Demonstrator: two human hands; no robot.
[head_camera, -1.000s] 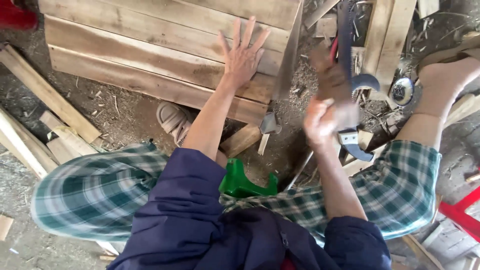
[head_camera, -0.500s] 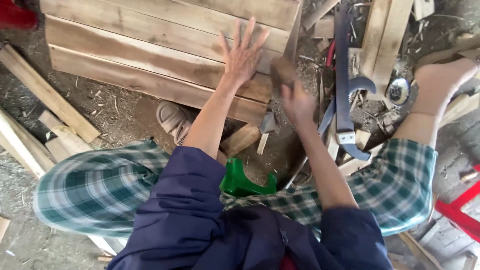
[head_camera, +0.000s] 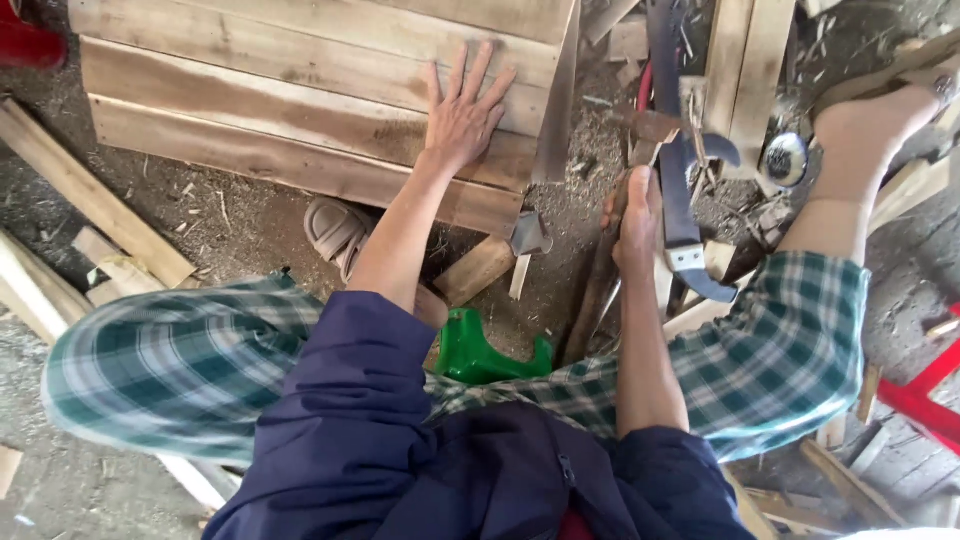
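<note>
One wooden-handled tool (head_camera: 607, 262) upright in the closed right hand (head_camera: 634, 218); left hand (head_camera: 462, 112) flat, open on planks (head_camera: 300, 120).

Your left hand (head_camera: 462, 118) lies flat, fingers spread, on the pale wooden plank panel (head_camera: 300, 110) on the dirt floor. Your right hand (head_camera: 635, 215) grips a dark wooden-handled tool (head_camera: 600, 275), just beside a blue-grey strap (head_camera: 680, 180).

A rough woodworking yard — plank panel (head_camera: 300, 110) at upper left, offcuts (head_camera: 90, 200) and sawdust over the dirt floor (head_camera: 230, 220).
</note>
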